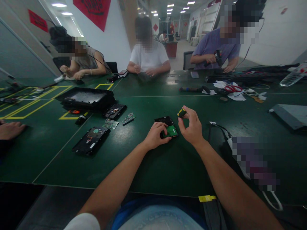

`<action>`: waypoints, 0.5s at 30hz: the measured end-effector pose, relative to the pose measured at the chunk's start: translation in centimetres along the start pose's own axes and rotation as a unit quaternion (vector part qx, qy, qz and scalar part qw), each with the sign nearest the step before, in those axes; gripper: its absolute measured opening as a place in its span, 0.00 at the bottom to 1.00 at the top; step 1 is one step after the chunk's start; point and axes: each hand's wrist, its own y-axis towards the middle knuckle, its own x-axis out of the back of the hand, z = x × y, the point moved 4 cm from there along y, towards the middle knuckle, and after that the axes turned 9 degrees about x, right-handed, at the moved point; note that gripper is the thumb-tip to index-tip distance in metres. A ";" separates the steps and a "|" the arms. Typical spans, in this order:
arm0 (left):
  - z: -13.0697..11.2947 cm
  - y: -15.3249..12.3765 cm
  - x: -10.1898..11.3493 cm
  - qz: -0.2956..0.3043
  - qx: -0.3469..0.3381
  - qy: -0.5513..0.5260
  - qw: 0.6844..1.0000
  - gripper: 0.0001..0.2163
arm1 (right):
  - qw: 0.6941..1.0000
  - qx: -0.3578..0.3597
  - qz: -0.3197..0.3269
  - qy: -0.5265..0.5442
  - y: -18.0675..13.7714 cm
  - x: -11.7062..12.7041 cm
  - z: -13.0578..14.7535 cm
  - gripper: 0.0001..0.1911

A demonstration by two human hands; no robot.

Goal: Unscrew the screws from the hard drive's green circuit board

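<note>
My left hand (pixel 157 135) is closed at the edge of a green circuit board (pixel 172 131), thumb and fingers gripping it low over the table. Touching or just behind the board is a small black casing (pixel 165 120); their overlap hides whether they are joined. My right hand (pixel 193 127) pinches a short yellow-and-black handle, which looks like a screwdriver (pixel 181 112), held up just right of the board. Its shaft is hidden or too small to see.
Left of my hands lie loose circuit boards (pixel 129 118), a black housing (pixel 91 140) and stacked black trays (pixel 87 99). Red scissors (pixel 233 88) and scraps lie at the back right. A white power strip (pixel 237 156) is near my right arm. Several people sit around the green table (pixel 144 169).
</note>
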 end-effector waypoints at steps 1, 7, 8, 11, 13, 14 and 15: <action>0.0 0.0 0.0 0.001 0.001 0.000 1.000 0.11 | 1.000 0.000 0.002 0.002 0.0 -0.1 0.1 0.32; 0.2 0.0 -0.1 0.002 0.002 0.003 1.000 0.12 | 1.000 0.015 0.003 0.001 -0.1 -0.1 0.2 0.33; 0.2 0.0 -0.2 0.000 0.002 0.002 1.000 0.12 | 1.000 0.015 0.005 0.001 -0.1 -0.1 0.1 0.33; 0.1 0.1 -0.1 -0.003 -0.003 -0.001 1.000 0.12 | 1.000 0.009 0.009 0.005 -0.2 -0.3 0.1 0.33; 0.0 0.1 0.0 -0.001 -0.004 -0.002 1.000 0.12 | 1.000 0.004 0.009 0.007 -0.2 -0.4 0.1 0.33; -0.1 0.1 0.0 0.001 -0.003 -0.001 1.000 0.12 | 1.000 0.003 0.007 0.007 -0.2 -0.3 0.1 0.32; -0.1 0.1 0.0 0.002 -0.001 -0.001 1.000 0.12 | 1.000 0.003 0.005 0.005 -0.2 -0.3 0.2 0.32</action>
